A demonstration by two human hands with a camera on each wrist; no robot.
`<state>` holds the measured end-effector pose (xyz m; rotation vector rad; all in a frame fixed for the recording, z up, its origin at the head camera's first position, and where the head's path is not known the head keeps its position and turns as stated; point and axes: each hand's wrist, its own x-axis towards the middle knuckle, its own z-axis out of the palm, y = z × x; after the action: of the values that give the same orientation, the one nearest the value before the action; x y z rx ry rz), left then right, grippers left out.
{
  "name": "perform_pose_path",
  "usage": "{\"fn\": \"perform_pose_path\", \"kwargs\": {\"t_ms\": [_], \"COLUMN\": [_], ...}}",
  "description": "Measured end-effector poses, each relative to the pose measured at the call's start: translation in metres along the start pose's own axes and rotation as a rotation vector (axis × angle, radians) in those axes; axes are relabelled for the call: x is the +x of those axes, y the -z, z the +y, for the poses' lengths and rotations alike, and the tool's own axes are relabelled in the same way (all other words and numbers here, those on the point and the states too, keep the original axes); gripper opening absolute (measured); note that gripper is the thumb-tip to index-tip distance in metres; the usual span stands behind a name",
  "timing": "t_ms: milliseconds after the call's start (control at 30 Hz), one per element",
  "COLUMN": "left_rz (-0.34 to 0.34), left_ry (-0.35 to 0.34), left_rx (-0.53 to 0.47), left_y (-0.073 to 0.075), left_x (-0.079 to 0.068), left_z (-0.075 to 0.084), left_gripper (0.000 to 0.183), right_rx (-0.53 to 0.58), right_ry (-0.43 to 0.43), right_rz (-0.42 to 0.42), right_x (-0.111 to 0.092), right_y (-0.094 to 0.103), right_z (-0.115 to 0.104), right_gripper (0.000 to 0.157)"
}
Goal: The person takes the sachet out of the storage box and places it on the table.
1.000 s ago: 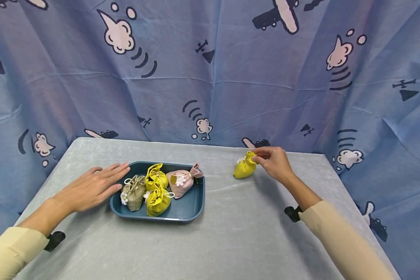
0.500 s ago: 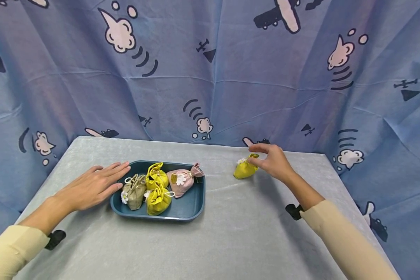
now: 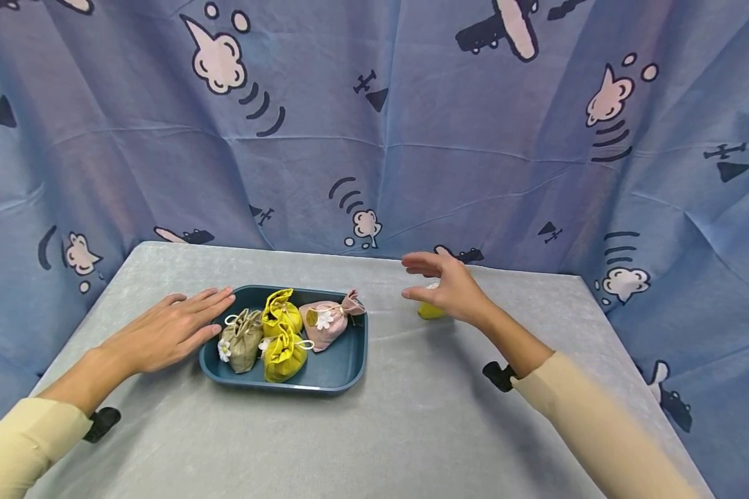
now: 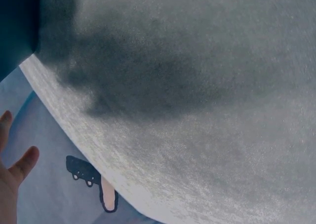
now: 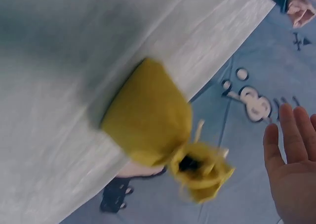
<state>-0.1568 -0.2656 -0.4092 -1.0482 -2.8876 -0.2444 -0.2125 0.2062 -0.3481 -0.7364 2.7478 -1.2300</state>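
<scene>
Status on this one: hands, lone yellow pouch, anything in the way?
Left hand at left rim of tray; right hand holding nothing. Yellow pouch on table, outside tray. Right hand in the way, partly hiding it from head camera.

A: Identify the garment at the lower left of the head view.

B: Pale-yellow fabric sleeve (image 3: 31,436), lightly creased, ending in a cuff at the wrist.

A: And at the lower right?

B: Beige fabric sleeve (image 3: 593,423), plain; the portion toward the frame's lower right corner is blurred.

A: Specify the wrist hardware.

B: Two units. Item one: small, rounded black module (image 3: 103,424), lower left, beside the cuff edge. Item two: black module with a rounded end (image 3: 498,376), right of centre, beside the other cuff. Fine markings are too small to read.

A: Hands?

B: Left hand (image 3: 168,329) and right hand (image 3: 452,287): both bare.
</scene>
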Motion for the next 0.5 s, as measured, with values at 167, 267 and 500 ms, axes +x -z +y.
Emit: {"fn": "perform_pose_path", "kwargs": {"t_ms": [167,267,500], "left_rz": [0.008,0.006,-0.007], "left_ry": [-0.008,-0.009,-0.002], "left_rx": [0.002,0.003,0.006], "left_y": [0.0,0.0,0.0], "left_x": [0.0,0.0,0.001], "left_z": [0.0,0.0,-0.001], "left_gripper": [0.053,0.053,0.054], "right_rx": [0.07,0.102,0.133], "right_ry": [0.032,0.04,0.077], "right_rz": [-0.036,-0.043,-0.062], "right_x": [0.005,0.009,0.019], "right_y": [-0.018,-0.028,-0.045], "right_z": [-0.01,-0.015,-0.019], "right_gripper": [0.057,0.058,0.057]}}
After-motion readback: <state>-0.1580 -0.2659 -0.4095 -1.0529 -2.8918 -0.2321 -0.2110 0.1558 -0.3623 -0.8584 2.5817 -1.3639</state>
